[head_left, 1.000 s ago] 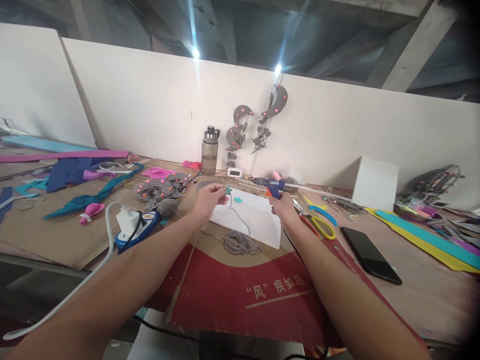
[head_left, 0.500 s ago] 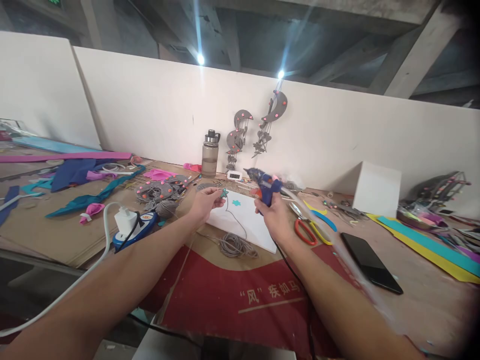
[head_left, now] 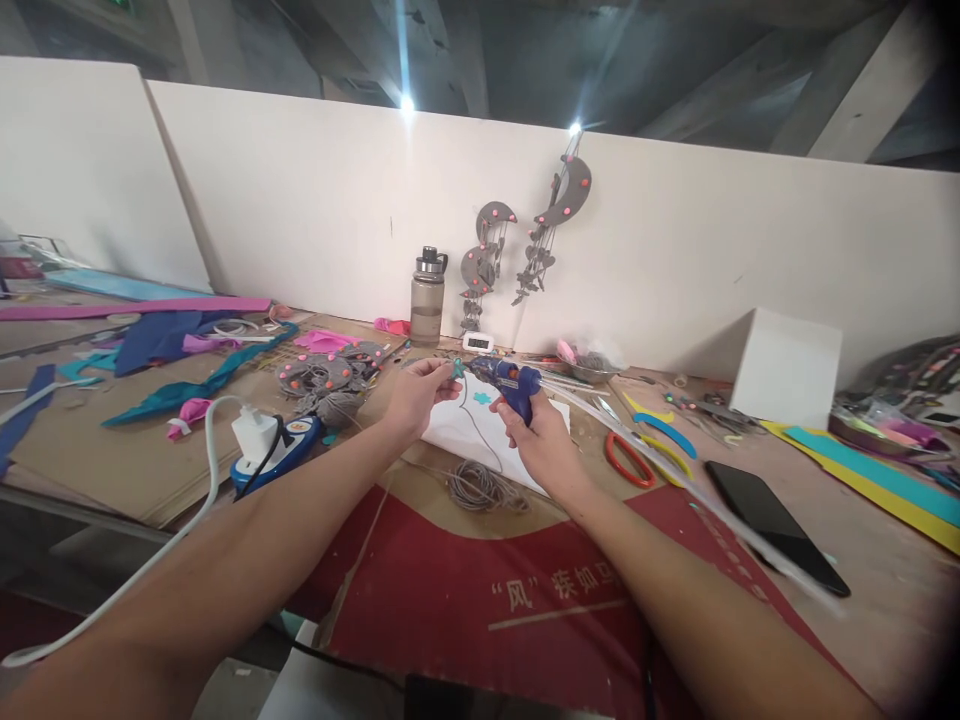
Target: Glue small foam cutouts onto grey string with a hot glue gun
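Note:
My left hand (head_left: 420, 398) pinches a small teal flower cutout (head_left: 457, 370) with a grey cord (head_left: 480, 424) trailing down from it. In my right hand (head_left: 541, 440) is a blue hot glue gun (head_left: 519, 388), a long clear glue stick (head_left: 720, 510) running out of its back end. The gun's nozzle points left, close beside the flower; whether they touch I cannot tell. Below lies a white board (head_left: 444, 428) with another teal flower (head_left: 482, 398) on it. A coil of grey cord (head_left: 480, 486) rests at the board's front edge.
Red-and-yellow-handled scissors (head_left: 631, 460) and a black phone (head_left: 776, 525) lie on the right. A water bottle (head_left: 427, 305) and small clock (head_left: 478, 343) stand at the back. On the left are a blue power strip (head_left: 277, 462), grey felt pieces (head_left: 322, 372) and fabric scraps.
The glue gun has come down and left, from raised and apart to having its nozzle beside the flower. My left hand still holds the flower; the view has shifted slightly.

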A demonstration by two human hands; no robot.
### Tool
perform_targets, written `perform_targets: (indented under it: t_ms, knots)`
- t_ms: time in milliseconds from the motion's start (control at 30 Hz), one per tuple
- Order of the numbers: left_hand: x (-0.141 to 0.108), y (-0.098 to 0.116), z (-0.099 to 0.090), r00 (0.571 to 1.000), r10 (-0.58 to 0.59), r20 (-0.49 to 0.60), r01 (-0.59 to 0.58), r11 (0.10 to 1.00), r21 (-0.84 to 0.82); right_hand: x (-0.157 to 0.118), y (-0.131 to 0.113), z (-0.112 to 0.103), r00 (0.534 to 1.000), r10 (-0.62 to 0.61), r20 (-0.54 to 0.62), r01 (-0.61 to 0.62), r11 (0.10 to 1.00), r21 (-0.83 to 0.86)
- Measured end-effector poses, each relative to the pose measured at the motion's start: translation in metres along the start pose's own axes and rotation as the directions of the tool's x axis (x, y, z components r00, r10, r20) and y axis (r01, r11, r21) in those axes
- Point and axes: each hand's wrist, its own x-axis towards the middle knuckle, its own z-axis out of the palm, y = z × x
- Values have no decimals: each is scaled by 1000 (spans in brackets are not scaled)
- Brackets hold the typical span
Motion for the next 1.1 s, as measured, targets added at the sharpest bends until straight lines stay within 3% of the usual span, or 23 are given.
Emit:
perform_targets:
  t_ms: [333,1100]
  knots:
    - [-7,2,8,999,24,23,-24,1000,11,0,-1,0,1000,10,-3,-11,999,-50]
    - [-6,-1,7,999,36,25,-36,999,-13,-4,-5,1,1000,-3,-22,0,993,-118]
